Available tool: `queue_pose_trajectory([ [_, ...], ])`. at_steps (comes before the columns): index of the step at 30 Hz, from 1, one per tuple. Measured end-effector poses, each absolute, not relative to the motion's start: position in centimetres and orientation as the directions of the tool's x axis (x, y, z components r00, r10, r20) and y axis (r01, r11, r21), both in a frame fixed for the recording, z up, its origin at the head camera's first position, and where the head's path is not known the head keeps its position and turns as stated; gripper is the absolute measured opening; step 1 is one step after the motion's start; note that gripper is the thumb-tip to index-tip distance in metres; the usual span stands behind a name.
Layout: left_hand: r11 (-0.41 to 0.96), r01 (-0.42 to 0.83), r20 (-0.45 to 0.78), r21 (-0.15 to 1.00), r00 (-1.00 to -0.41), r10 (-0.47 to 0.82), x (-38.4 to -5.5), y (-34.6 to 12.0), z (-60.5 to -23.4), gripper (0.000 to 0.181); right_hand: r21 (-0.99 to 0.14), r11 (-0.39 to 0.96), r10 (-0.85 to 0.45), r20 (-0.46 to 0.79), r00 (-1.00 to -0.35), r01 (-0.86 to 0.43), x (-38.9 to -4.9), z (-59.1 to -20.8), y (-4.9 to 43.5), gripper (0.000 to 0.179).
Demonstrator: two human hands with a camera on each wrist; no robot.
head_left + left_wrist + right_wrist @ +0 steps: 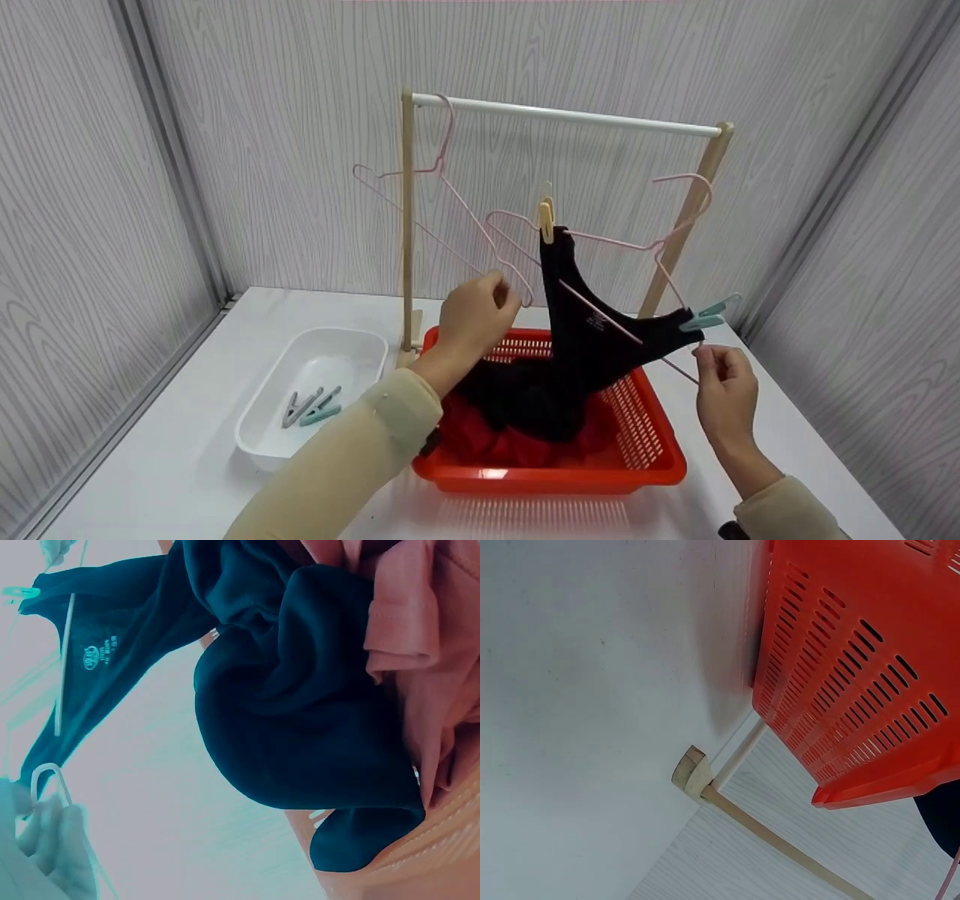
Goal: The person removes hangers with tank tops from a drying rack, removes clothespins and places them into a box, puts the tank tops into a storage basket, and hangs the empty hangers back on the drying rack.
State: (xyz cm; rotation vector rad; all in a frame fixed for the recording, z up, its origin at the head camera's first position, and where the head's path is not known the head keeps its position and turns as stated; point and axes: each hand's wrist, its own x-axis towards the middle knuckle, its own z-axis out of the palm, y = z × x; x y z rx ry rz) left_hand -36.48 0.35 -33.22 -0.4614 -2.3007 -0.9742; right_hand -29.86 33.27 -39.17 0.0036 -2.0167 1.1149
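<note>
Black briefs (592,330) hang from a pink hanger (611,241) by a yellow clothespin (547,220) and a teal clothespin (703,321). My right hand (727,390) pinches this hanger's lower right end, just below the teal clothespin. My left hand (476,319) pinches the lower bar of a second pink hanger (469,210), near its right end. That hanger's hook is over the white rail (562,114). Beneath the briefs, a red basket (652,427) holds black clothing (292,690) and red clothing (525,446).
The rail's wooden posts (408,225) stand behind the basket. To the left, a white tray (255,420) contains a gray clothespin (300,409) and a teal clothespin (321,414). Panel walls (300,150) enclose the white table (195,420) at the back and sides.
</note>
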Motion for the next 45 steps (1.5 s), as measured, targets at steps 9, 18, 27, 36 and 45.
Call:
queue_pose_trajectory([
  [9,0.601,0.653,0.843,0.461,-0.534,-0.065,-37.2,-0.6,-32.6,0.011,-0.695,0.582,0.328,0.676,-0.659,-0.423,-30.3,-39.6,33.8,0.018],
  [18,0.611,0.744,0.923,0.271,-0.381,0.055,-38.0,-2.0,-31.3,0.037,-0.696,0.574,0.295,0.668,-0.684,-0.432,-30.1,-39.6,33.1,0.012],
  [27,0.649,0.735,0.876,0.198,-0.429,0.219,-38.3,-2.3,-29.2,0.056,-0.636,0.559,0.232,0.735,-0.637,-0.531,-28.6,-37.8,31.2,0.01],
  [36,0.588,0.734,0.757,0.341,-0.585,0.292,-38.3,-2.4,-28.5,0.065,-0.633,0.572,0.226,0.733,-0.642,-0.521,-30.2,-39.6,32.5,0.008],
  [45,0.55,0.769,0.782,0.326,-0.547,0.3,-38.1,-2.5,-28.4,0.062,-0.607,0.57,0.184,0.751,-0.634,-0.554,-28.5,-37.8,31.3,0.008],
])
